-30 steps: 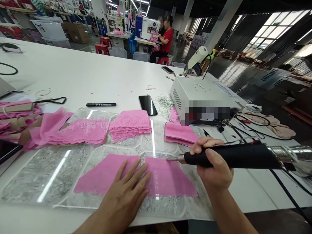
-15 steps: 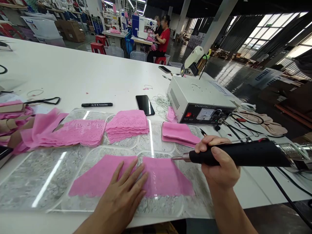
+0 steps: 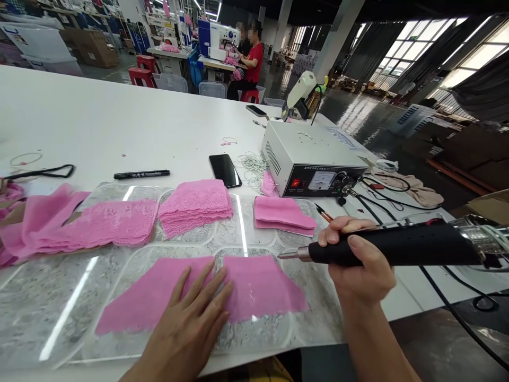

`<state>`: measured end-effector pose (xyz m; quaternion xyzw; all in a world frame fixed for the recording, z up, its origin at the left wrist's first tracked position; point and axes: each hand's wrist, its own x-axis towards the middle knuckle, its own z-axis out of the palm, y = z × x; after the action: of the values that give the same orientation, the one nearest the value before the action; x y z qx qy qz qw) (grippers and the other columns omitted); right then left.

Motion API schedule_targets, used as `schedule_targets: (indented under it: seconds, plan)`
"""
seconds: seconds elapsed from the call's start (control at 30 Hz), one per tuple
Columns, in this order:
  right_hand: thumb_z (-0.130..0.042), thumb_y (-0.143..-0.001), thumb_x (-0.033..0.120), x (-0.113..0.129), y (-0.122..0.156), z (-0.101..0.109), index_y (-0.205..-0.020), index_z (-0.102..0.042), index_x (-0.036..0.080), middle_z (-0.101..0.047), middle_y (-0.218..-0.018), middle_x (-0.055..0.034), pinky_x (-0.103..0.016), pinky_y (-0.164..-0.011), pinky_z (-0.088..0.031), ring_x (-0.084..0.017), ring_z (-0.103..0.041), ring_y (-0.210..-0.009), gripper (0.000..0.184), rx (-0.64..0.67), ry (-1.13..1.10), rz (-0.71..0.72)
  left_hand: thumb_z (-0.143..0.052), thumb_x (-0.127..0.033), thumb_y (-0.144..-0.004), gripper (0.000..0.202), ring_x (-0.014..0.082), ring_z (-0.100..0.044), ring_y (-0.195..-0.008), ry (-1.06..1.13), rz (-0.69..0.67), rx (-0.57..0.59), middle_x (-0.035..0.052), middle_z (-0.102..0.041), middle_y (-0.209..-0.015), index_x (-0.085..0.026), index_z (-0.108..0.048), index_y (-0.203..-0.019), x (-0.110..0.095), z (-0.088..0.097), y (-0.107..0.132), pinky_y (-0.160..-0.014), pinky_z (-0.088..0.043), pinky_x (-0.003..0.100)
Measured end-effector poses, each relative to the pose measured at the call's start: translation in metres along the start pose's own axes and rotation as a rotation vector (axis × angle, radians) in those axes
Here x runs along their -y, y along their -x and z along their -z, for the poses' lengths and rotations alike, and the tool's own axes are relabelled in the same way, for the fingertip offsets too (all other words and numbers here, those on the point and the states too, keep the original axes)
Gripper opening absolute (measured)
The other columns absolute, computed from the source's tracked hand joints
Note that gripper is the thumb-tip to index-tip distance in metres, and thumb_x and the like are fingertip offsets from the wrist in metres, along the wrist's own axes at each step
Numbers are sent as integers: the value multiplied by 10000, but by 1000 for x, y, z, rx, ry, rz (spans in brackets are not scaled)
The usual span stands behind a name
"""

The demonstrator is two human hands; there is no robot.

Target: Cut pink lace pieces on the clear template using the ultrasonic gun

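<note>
My left hand (image 3: 194, 305) lies flat with its fingers spread, pressing across two pink fabric pieces. The left fabric piece (image 3: 135, 297) and the right fabric piece (image 3: 262, 289) lie side by side on a clear, marbled plastic sheet (image 3: 63, 297). In my right hand (image 3: 360, 260) is a black ultrasonic handpiece (image 3: 413, 246) with a slim metal tip. That tip points left, right by the top right corner of the right fabric piece; whether it touches I cannot tell. Behind my right fingers shows a thin pointed stick (image 3: 324, 213), partly hidden.
Pink lace stacks (image 3: 194, 207) and folded pink fabric (image 3: 283, 215) lie behind the pieces. Beyond are a black marker (image 3: 141, 174), a phone (image 3: 225, 171), tangled thread (image 3: 253, 167) and a control box (image 3: 314, 154) with cables. A person in red (image 3: 253, 58) sits at a sewing machine.
The view has shifted, so the table things appear further left. The handpiece tip has moved slightly rightward relative to the right fabric piece's top corner. My left hand stays flat on the fabric.
</note>
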<state>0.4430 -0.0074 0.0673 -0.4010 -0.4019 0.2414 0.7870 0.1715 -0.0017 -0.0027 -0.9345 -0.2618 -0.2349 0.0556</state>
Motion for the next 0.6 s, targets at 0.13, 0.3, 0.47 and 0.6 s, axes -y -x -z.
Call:
schedule_targets:
  seconds: [0.13, 0.3, 0.47, 0.6]
  plan:
    - [-590, -693, 208, 3, 9, 10, -741, -628, 174, -565, -766, -27, -280, -505, -473, -110, -511, -560, 70, -3, 6, -30, -470, -161, -926, 353, 256, -318, -1405, 4, -1, 11, 55, -538, -1382, -165, -580, -1262, 0, 1, 0, -1208, -93, 479]
    - [-578, -691, 197, 3, 15, 16, -742, -628, 170, -565, -765, -29, -279, -507, -478, -109, -513, -562, 76, -21, -9, -45, -478, -157, -920, 376, 258, -303, -1412, 5, 3, 34, 57, -523, -1397, -162, -564, -1286, -1, 2, 0, -1208, -84, 477]
    - [-599, -687, 204, 2, 15, 13, -745, -631, 169, -571, -769, -26, -273, -507, -481, -105, -516, -557, 75, -14, -22, -64, -482, -170, -922, 386, 261, -294, -1415, 0, 4, 42, 63, -507, -1411, -155, -550, -1302, 0, 2, 0, -1208, -77, 474]
    - [-600, -690, 208, 1, 16, 11, -746, -634, 168, -572, -767, -24, -270, -502, -480, -106, -520, -559, 77, -11, -24, -46, -475, -170, -926, 380, 261, -295, -1415, -6, 6, 44, 64, -500, -1417, -158, -552, -1298, 0, 2, 0, -1206, -89, 477]
